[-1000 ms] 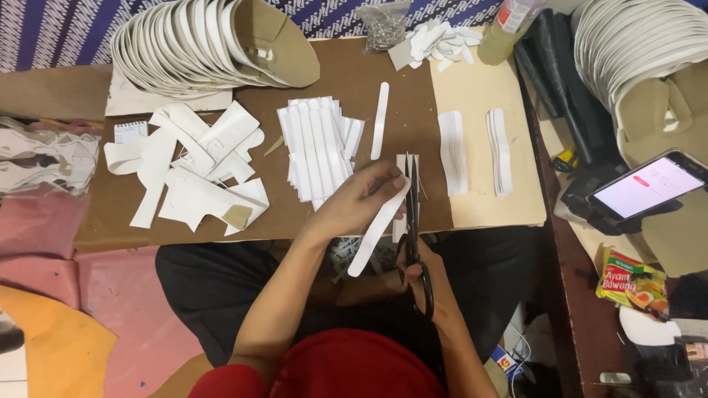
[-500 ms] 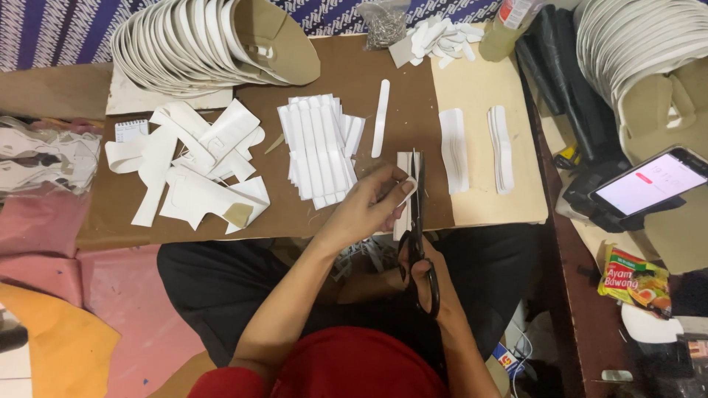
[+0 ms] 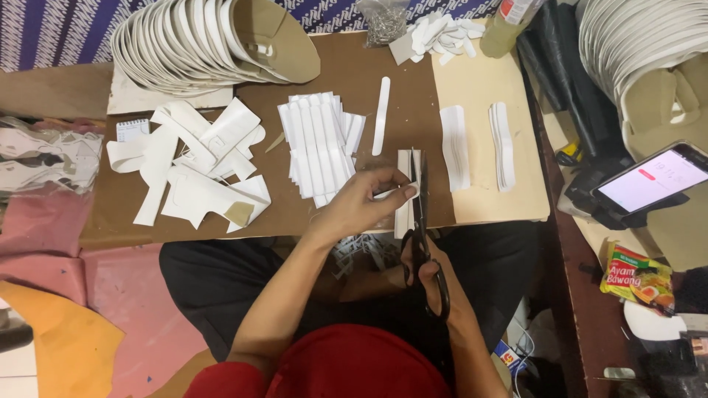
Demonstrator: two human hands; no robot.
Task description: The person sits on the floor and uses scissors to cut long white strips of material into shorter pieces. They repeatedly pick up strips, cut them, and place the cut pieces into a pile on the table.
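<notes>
Head view: left hand (image 3: pixel 361 203) pinches a white strip (image 3: pixel 405 193) over the near edge of the brown desk (image 3: pixel 346 66); right hand (image 3: pixel 428 273) is closed through the handles of black scissors (image 3: pixel 422 221), blades nearly shut alongside the strip. Risk: thumb sits close to the blades (a slip could nick it), or the strip skews, giving a crooked cut.

The right hand (image 3: pixel 428 269) is mostly hidden beneath the black scissors (image 3: pixel 422 236) (only knuckles show). Far right of the hands, a stack of white soles (image 3: pixel 634 44) runs off the frame's edge.
</notes>
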